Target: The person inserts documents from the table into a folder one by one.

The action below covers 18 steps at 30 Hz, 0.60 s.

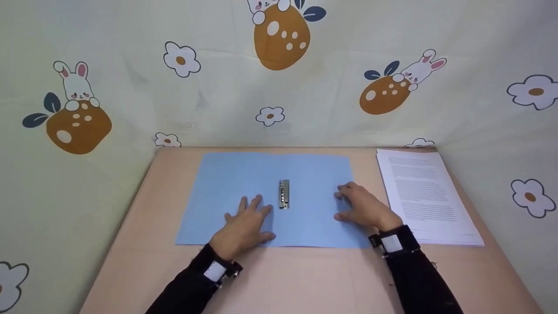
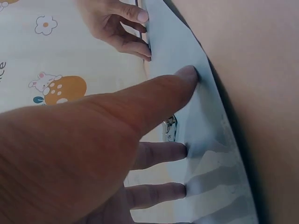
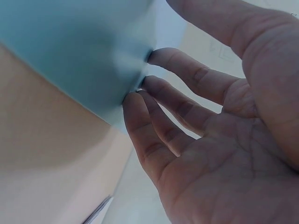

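A light blue folder [image 1: 244, 174] lies spread flat on the table, with a metal clip [image 1: 284, 194] near its middle fold. My left hand [image 1: 244, 226] rests on the folder's left half, fingers spread and thumb toward the near edge; in the left wrist view its fingertips touch the blue sheet. On the right half, my right hand [image 1: 366, 207] touches the surface near the right edge with bent, separated fingertips. The right wrist view shows those fingertips against the blue sheet [image 3: 79, 56], with nothing gripped in the palm.
A stack of printed white paper [image 1: 423, 196] lies right of the folder, partly behind the right wrist. The peach-coloured table [image 1: 296, 279] meets a patterned cloth [image 1: 218, 96] at the back and sides.
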### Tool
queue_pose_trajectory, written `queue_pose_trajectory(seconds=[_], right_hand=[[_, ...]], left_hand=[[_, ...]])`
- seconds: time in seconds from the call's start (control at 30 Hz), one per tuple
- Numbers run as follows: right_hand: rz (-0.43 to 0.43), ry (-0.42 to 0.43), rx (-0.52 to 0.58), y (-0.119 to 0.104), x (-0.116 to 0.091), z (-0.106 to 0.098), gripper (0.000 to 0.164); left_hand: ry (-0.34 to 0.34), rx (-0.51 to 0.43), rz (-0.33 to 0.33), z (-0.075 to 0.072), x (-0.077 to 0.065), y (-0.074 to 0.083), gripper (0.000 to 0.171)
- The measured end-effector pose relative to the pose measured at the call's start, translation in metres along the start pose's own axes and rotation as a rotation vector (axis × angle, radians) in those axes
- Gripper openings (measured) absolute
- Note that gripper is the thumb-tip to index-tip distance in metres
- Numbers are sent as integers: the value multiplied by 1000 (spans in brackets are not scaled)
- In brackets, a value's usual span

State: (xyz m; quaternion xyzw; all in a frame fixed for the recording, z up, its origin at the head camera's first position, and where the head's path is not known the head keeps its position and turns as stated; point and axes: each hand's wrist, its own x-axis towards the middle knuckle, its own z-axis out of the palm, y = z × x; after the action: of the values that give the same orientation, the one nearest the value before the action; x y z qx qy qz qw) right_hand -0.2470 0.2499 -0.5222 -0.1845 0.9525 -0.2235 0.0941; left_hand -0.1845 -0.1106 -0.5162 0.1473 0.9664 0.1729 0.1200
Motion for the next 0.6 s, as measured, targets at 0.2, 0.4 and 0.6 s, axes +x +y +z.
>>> queue_pose_trajectory(seconds=[0.2, 0.4, 0.6], right_hand=[[-11, 3, -14, 1, 2, -3, 69], [-36, 26, -15, 0, 1, -4, 66], [-2, 19, 8, 0, 0, -1, 61]], left_hand=[[-10, -9, -9, 1, 3, -2, 80], [-9, 22, -18, 5, 4, -2, 80], [20, 60, -17, 13, 0, 2, 81]])
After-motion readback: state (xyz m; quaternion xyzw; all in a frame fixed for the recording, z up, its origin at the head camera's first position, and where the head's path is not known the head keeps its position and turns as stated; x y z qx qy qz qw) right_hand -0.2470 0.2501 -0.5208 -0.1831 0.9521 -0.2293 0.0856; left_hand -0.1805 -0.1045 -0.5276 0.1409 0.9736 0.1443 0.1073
